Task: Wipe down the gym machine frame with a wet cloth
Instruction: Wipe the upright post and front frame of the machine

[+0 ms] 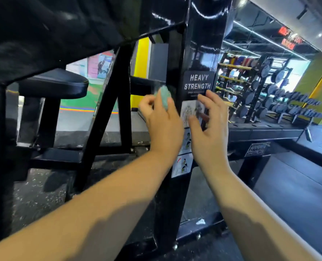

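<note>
A glossy black upright post (201, 40) of the gym machine frame rises through the middle of the view, bearing a "HEAVY STRENGTH" label (198, 82) and picture stickers (182, 165) below it. My left hand (162, 123) holds a small bunched pale-green cloth (165, 97) between its fingers, just left of the post's edge. My right hand (211, 125) is in front of the stickers with fingers spread, holding nothing. Whether its fingertips touch the post is unclear.
A black padded seat (56, 84) and slanted frame bars (107, 110) stand to the left. A large black pad (66, 29) overhangs the top left. A mirror on the right shows dumbbell racks (269, 95). A low black bar (265, 131) runs right from the post. A rubber floor lies below.
</note>
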